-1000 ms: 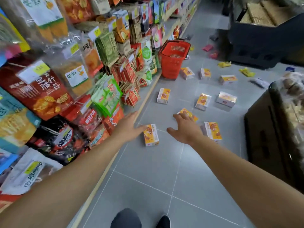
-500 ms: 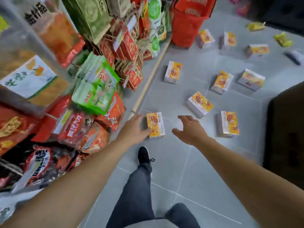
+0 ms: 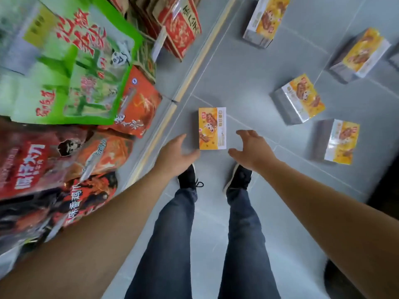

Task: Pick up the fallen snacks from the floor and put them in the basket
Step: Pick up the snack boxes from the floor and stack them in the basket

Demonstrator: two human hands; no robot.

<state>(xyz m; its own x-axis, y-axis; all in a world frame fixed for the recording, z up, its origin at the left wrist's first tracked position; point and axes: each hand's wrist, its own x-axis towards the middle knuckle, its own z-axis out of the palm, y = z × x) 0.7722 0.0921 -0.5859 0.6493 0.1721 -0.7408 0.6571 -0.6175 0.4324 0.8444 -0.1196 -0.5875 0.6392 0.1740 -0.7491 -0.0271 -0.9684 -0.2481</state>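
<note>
Okay, nearest target is the yellow-and-white rectangular cardboard snack box (image 3: 212, 128), lying flat on the grey tiled floor (image 3: 244, 83) just ahead of my two black sneakers (image 3: 188, 176). My left hand (image 3: 176, 154) sits just left of the box's near corner, fingers straight and relaxed, thumb tip close to that corner; can't tell if it touches. My right hand (image 3: 251, 148) is just right of the box, fingers spread wide and lightly curved, thumb pointing toward the box, holding nothing. So the box lies between both hands, ungripped.

Four more yellow snack boxes lie further out on the floor: a box at the right edge of the near row (image 3: 339, 141), well apart from my right hand; a tilted box beyond it (image 3: 300, 98); a box at far right (image 3: 360, 53); a box at the top of the view (image 3: 264, 18). All look motion-blurred.

On my left, a shelf of packets: a green foil bag with red characters (image 3: 82, 61), an orange packet (image 3: 138, 104) under it, dark red bags (image 3: 32, 160) lower, red-and-brown cartons (image 3: 179, 24) up top. A pale wooden strip (image 3: 190, 80) edges the shelf base. Blue jeans (image 3: 170, 244) cover both legs. No basket in view.
</note>
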